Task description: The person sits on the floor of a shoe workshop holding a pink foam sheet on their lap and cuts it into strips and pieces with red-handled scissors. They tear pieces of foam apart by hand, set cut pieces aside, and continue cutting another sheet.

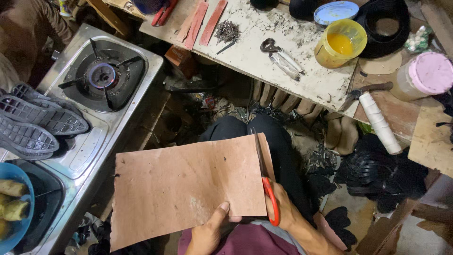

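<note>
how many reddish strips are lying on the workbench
3, side by side at the workbench's top left: left strip, middle strip, right strip, beside the nail pile. More may lie out of frame.

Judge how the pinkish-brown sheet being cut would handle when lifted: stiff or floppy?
Probably fairly stiff: the sheet stays flat while the left hand pinches only its near edge. Likely light, since a thumb grip carries it. The scissors in the right hand slice a narrow strip, suggesting thin board.

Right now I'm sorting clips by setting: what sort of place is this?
Probably a small shoemaking workshop: shoe soles stacked by a gas stove, nails and pincers on the workbench, scissors cutting a leather-like sheet.
</note>
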